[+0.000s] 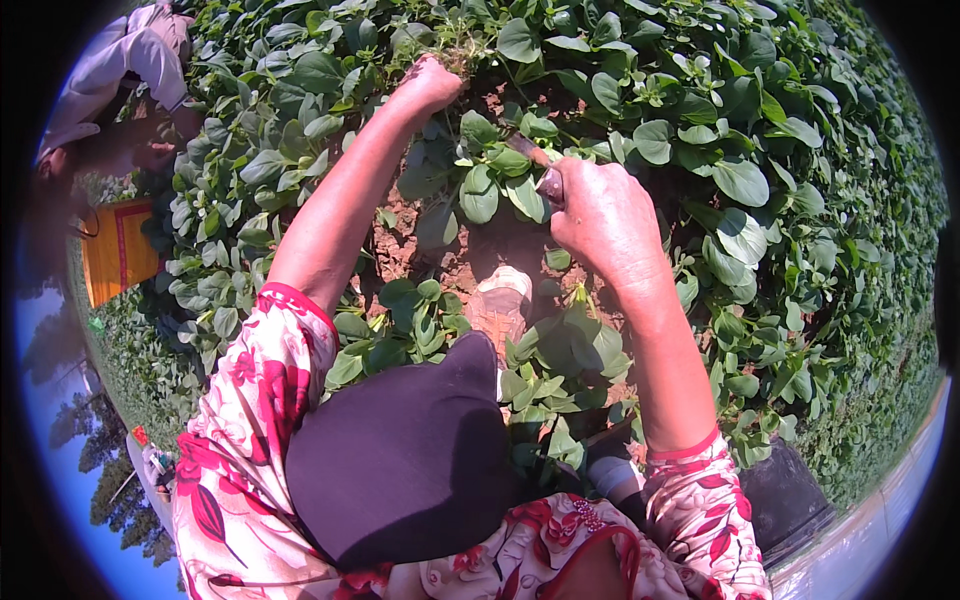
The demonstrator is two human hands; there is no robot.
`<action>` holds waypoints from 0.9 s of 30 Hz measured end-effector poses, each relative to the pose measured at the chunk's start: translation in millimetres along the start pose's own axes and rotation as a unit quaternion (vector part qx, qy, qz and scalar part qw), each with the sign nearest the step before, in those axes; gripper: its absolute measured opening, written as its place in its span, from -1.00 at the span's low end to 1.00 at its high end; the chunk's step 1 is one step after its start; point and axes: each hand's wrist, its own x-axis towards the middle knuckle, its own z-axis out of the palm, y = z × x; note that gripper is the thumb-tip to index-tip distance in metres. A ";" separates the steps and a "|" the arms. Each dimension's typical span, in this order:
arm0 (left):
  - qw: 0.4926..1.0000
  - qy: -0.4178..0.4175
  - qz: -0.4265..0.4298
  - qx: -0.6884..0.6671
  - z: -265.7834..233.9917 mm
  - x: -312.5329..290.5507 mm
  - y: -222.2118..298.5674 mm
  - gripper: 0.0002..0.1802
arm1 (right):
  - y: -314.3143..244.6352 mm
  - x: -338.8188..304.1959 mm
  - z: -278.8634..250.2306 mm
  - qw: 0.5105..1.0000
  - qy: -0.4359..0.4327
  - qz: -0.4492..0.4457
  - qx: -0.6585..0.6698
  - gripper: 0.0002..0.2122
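Observation:
My left hand (434, 86) is stretched out ahead over the leafy bed, its fingers closed in a fist on a thin, feathery light-green weed (467, 50). Nearer and to the right, my right hand (606, 215) is wrapped round a small knife. Its handle end (550, 186) pokes out beside the thumb, and a narrow brownish blade (524, 147) points up and left among the leaves. Broad-leaved green plants (480, 192) stand just below the blade. Part of the knife is hidden by my fingers and the foliage.
Reddish soil (397, 240) shows between the plants. My shoe (503, 290) rests on it, with a dark-covered knee (400, 450) nearer. At far left another person (130, 60) bends over the plants, near a yellow-orange box (118, 250). A black container (785, 495) lies low on the right.

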 end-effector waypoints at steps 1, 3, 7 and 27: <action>0.958 -0.054 0.163 0.229 -0.1 -7.9 -1.1 -0.83 | 3.7 -4.2 1.8 1.000 -0.010 0.010 -0.009 -0.83; 0.814 -0.127 0.335 0.457 0.6 -13.0 1.8 -0.77 | 8.4 -10.3 1.4 0.999 -0.021 0.026 -0.023 -0.82; 0.895 -0.169 0.278 0.306 18.9 -10.0 -11.8 -0.71 | 7.2 -7.3 5.5 0.999 -0.010 0.034 0.004 -0.81; 0.975 -0.217 -0.042 0.027 30.3 -6.2 -10.1 -0.60 | 13.5 22.8 37.3 0.994 -0.035 0.078 0.073 -0.82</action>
